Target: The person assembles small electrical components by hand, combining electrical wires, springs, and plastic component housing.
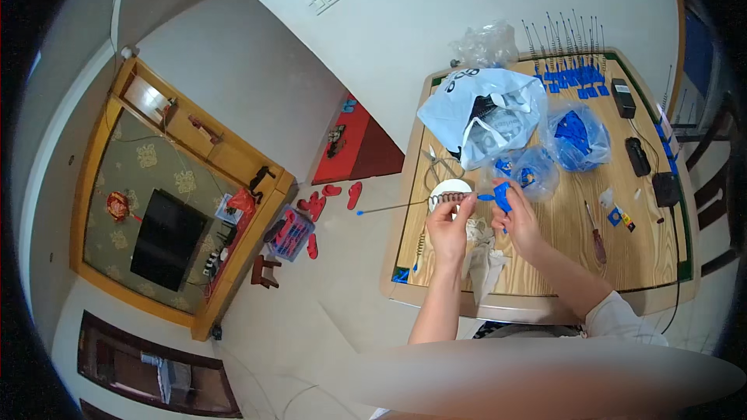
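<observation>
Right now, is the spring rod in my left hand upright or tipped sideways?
Tipped sideways: the spring rod stretches leftward from your left hand, its blue tip showing beyond the table's left edge.

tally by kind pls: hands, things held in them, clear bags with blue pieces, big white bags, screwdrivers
Hands: 2 (left hand, right hand)
Held things: 2 (coiled spring rod, blue part)
Clear bags with blue pieces: 2
Big white bag: 1
Screwdriver: 1
Total: 8
</observation>
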`<state>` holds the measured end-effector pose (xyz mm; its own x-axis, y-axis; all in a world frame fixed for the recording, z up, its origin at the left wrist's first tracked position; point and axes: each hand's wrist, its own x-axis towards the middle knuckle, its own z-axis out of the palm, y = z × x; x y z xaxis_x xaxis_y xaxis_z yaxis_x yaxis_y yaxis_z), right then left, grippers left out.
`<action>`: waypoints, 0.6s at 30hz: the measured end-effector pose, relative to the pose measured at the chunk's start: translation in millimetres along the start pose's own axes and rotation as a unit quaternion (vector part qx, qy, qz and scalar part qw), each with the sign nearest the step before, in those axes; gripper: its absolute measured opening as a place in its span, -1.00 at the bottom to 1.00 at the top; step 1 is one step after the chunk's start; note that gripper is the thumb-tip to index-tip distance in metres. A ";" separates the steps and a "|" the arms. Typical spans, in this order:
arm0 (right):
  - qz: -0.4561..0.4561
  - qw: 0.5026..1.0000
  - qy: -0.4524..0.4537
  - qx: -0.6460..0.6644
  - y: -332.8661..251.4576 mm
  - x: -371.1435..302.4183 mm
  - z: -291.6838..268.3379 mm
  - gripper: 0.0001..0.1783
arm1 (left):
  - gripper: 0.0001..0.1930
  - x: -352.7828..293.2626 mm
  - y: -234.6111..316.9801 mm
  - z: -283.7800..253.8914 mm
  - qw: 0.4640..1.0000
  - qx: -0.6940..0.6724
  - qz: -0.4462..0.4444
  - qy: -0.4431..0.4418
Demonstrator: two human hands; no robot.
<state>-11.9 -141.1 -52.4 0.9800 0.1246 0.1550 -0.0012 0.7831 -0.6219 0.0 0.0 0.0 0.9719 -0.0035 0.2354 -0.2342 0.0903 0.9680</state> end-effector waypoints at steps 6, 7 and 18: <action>0.080 0.970 -0.112 -0.202 -45.9 -10.7 31.1 -0.62 | -0.90 7.5 30.4 -2.0 0.996 -0.068 0.003 0.062; 0.080 0.970 -0.114 -0.200 -47.9 -8.9 29.7 -0.62 | -0.90 9.0 32.9 -2.9 0.996 -0.066 0.004 0.063; -0.098 0.949 -0.041 -0.296 -47.6 -8.6 26.4 -0.38 | -0.91 13.6 36.6 12.0 0.998 -0.037 0.029 0.035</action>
<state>-25.5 -163.4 -3.9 0.9311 0.0791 0.3561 0.3149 0.3188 -0.8940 4.4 -8.7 39.7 0.9568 0.0737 0.2813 -0.2898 0.1624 0.9432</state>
